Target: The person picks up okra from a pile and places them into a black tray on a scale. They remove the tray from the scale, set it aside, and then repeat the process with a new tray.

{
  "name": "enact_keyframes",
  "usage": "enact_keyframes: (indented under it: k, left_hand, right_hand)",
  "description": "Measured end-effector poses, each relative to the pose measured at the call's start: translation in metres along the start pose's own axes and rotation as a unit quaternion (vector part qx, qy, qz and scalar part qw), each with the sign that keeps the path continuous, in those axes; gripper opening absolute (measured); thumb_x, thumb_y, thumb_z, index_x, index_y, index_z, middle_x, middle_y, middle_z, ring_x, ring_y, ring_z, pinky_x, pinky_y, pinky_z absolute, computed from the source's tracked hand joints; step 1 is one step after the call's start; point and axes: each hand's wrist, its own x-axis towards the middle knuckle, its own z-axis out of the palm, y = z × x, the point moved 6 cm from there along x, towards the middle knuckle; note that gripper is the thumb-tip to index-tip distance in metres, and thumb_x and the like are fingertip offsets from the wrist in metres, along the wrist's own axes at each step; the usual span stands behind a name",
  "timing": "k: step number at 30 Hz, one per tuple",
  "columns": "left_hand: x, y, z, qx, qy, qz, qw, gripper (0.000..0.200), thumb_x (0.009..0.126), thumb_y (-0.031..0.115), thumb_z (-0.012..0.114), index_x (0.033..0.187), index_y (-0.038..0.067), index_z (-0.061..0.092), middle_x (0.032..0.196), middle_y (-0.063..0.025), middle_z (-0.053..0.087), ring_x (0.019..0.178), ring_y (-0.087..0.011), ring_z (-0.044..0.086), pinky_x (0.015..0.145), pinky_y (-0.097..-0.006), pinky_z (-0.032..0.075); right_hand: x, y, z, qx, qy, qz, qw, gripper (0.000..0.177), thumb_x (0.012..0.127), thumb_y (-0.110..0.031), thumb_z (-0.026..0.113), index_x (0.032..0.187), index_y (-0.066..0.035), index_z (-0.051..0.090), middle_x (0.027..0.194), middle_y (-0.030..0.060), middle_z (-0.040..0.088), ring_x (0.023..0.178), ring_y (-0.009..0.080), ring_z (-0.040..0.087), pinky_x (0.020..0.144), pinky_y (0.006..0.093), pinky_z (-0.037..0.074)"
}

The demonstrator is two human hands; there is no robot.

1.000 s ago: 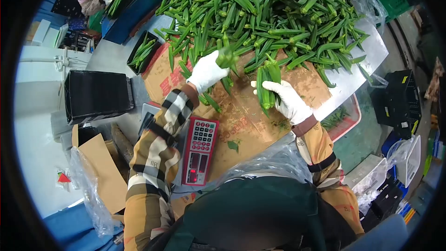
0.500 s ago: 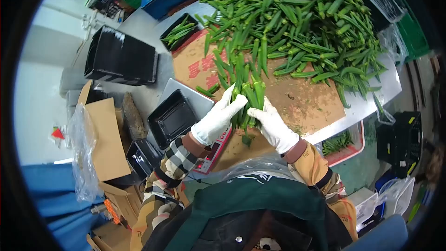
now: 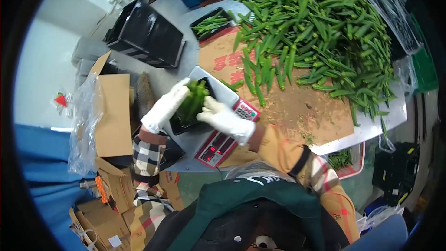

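Cardboard (image 3: pixel 302 107) covers the table I see. My left hand (image 3: pixel 167 107) and right hand (image 3: pixel 225 120) both grip one okra bundle (image 3: pixel 194 100), held over a black tray (image 3: pixel 180 125) that sits on the scale (image 3: pixel 220 142). Just beyond lies the okra pile (image 3: pixel 320 32); a tray stack (image 3: pixel 148 35) stands farther left.

Okra pile (image 3: pixel 325 28): I see it heaped across the upper right.
Cardboard sheet (image 3: pixel 302 107): brown with red print, centre right, under the pile's near edge.
Black tray stack (image 3: pixel 148 35): upper left, nested.
Filled tray (image 3: pixel 211 22): top centre, okra inside, just beside the cardboard.
Cardboard box (image 3: pixel 114 111): left, flaps open, clear plastic bag (image 3: pixel 83 125) against it.
Red basket (image 3: pixel 346 160): lower right, some okra in it.
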Motion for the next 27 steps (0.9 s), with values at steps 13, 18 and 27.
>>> enact_keyframes:
  k: [13,18,27]
  left_hand:
    - [-0.113,-0.065,-0.049,-0.151,0.351,-0.109,0.918,0.049,0.104,0.045,0.049,0.139,0.013,0.058,0.134,-0.0100,0.063,0.124,-0.0208,0.059,0.106,-0.0390,0.039]
    - [-0.137,-0.083,-0.042,-0.185,0.390,-0.120,0.894,0.048,0.104,0.043,0.049,0.137,0.010,0.059,0.132,-0.0094,0.065,0.121,-0.0190,0.061,0.103,-0.0363,0.042]
    - [-0.103,-0.077,-0.035,0.016,0.424,-0.029,0.905,0.025,0.098,0.019,0.063,0.115,0.002,0.070,0.103,-0.0076,0.073,0.096,-0.0146,0.066,0.090,-0.0281,0.049]
  right_hand:
    - [-0.091,0.081,-0.198,-0.521,0.391,-0.015,0.759,0.042,0.082,-0.014,0.079,0.117,0.000,0.062,0.092,0.0113,0.069,0.081,0.0234,0.067,0.078,0.0330,0.054]
    - [-0.087,0.064,-0.193,-0.495,0.362,0.127,0.780,0.038,0.080,-0.014,0.080,0.112,-0.002,0.062,0.090,0.0106,0.069,0.074,0.0228,0.066,0.071,0.0345,0.053]
    - [-0.125,0.074,-0.196,-0.195,0.339,0.155,0.907,0.019,0.091,-0.010,0.070,0.109,-0.005,0.066,0.089,-0.0004,0.069,0.070,0.0039,0.058,0.058,0.0180,0.044]
